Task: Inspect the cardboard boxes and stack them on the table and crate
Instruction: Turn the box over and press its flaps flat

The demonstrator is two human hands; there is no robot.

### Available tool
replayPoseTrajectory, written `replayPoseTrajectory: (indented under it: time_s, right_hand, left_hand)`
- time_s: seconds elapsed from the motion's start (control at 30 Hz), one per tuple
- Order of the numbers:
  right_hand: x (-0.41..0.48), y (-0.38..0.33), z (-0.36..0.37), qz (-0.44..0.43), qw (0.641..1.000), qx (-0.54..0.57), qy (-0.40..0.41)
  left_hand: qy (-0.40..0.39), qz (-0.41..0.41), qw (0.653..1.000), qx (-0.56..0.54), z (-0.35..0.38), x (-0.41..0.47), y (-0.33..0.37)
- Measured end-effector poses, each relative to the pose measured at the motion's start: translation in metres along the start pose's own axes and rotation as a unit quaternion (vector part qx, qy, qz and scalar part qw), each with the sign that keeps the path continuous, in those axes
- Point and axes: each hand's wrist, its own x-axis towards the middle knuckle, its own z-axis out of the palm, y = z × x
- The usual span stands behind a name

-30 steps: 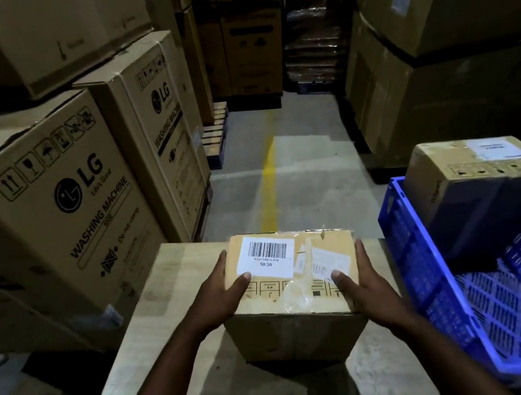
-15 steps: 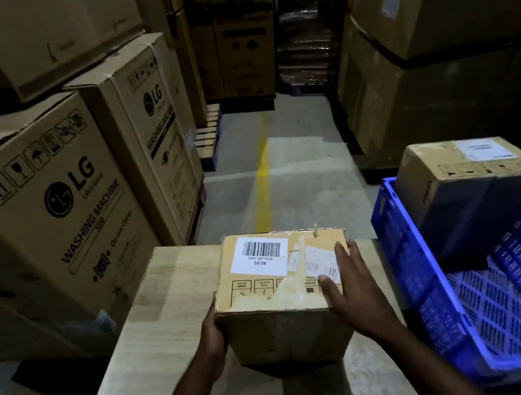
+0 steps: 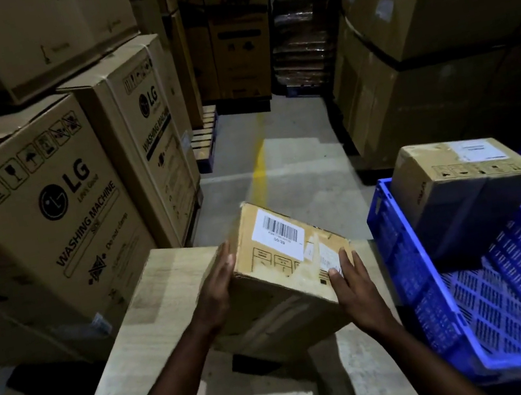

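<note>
Head view: flat left hand (image 3: 218, 290) and right hand (image 3: 355, 285) sandwich the cardboard box (image 3: 285, 264), barcode face tilted rightward.

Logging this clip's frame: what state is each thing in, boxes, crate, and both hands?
Barcode box: taped shut, tilted, held over the table.
Left hand: fingers straight, flat on the box's left side.
Right hand: fingers straight, on the box's right top edge.
Blue crate: open-topped, beside the table.
Second box: closed, sitting in the crate's far corner.
Washing-machine boxes: closed, stacked.
</note>
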Motion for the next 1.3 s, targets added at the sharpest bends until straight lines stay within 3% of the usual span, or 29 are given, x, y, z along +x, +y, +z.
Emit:
replayPoseTrajectory:
  time_s: [0.1, 0.23, 0.4, 0.57, 0.63, 0.7, 0.77, 0.83, 0.9, 1.0, 1.17, 1.3]
  right_hand:
    - [-0.002, 0.011, 0.0, 0.022, 0.999, -0.023, -0.012]
    - [-0.001, 0.006, -0.005, -0.017, 0.991, -0.121, 0.057]
    - [-0.019, -0.049, 0.005, -0.194, 0.978, -0.031, 0.074]
    - [-0.019, -0.054, -0.001, -0.167, 0.984, 0.001, 0.068]
    - [-0.016, -0.042, -0.013, -0.153, 0.987, 0.003, 0.055]
    - [-0.01, -0.024, -0.025, -0.13, 0.99, 0.016, 0.051]
    - [-0.005, -0.005, -0.035, -0.115, 0.991, 0.031, 0.058]
    - [-0.004, 0.009, -0.039, -0.113, 0.991, 0.049, 0.055]
    - [-0.007, 0.012, -0.04, -0.119, 0.989, 0.069, 0.06]
    - [-0.014, 0.01, -0.039, -0.125, 0.984, 0.105, 0.073]
    - [-0.017, 0.031, -0.029, -0.075, 0.985, 0.148, 0.042]
    - [-0.023, 0.053, -0.008, -0.034, 0.984, 0.173, 0.018]
  left_hand:
    - [-0.003, 0.034, 0.998, 0.061, 0.011, -0.001, 0.015]
    - [-0.054, 0.046, 0.994, 0.078, 0.015, 0.002, 0.007]
    - [-0.093, 0.1, 0.971, 0.196, 0.039, 0.0, -0.003]
    - [-0.116, 0.11, 0.954, 0.254, 0.06, -0.001, -0.001]
    - [-0.088, 0.109, 0.947, 0.289, 0.054, -0.001, -0.012]
    - [0.011, 0.082, 0.948, 0.309, 0.036, 0.0, -0.031]
    - [0.098, -0.01, 0.945, 0.311, 0.013, 0.001, -0.054]
    - [0.082, -0.127, 0.951, 0.27, 0.002, -0.001, -0.072]
    - [0.044, -0.182, 0.972, 0.141, 0.005, -0.004, -0.078]
    - [0.088, -0.148, 0.982, 0.076, 0.012, -0.009, -0.075]
    - [0.137, -0.071, 0.978, 0.142, 0.004, -0.011, -0.051]
    - [0.15, -0.065, 0.964, 0.208, 0.002, -0.015, -0.054]
